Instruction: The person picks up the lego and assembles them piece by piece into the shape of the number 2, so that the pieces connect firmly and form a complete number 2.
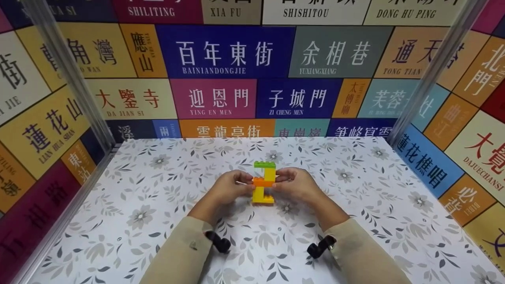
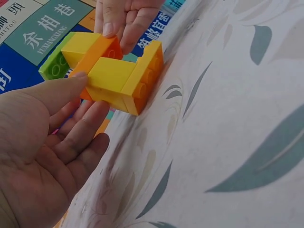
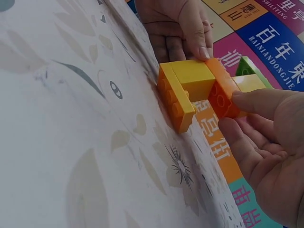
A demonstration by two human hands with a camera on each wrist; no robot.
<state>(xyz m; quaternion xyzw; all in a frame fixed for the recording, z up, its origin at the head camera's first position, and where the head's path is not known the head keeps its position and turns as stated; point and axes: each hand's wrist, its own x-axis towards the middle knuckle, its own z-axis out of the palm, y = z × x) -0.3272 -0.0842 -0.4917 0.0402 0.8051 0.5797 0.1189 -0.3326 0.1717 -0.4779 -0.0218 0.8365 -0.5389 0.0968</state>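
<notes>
A zigzag figure of toy bricks stands upright between both hands at the middle of the table. From the top come a green brick (image 1: 264, 164), a yellow brick (image 1: 270, 174), an orange brick (image 1: 263, 182), another yellow brick (image 2: 110, 75) and a yellow-orange bottom brick (image 3: 173, 99). My left hand (image 1: 230, 187) pinches the left end of the orange brick, its thumb on the near side. On the other side, my right hand (image 1: 296, 184) grips the orange brick's right end between thumb and fingers. Whether the bottom brick touches the table cannot be told.
A white cloth with grey flowers and leaves covers the table (image 1: 158, 244). Colourful panels (image 1: 221, 98) with printed place names surround it at the back and sides. Clear upright posts (image 1: 85, 90) stand at the back corners. Black wrist cameras (image 1: 219, 241) sit at both cuffs.
</notes>
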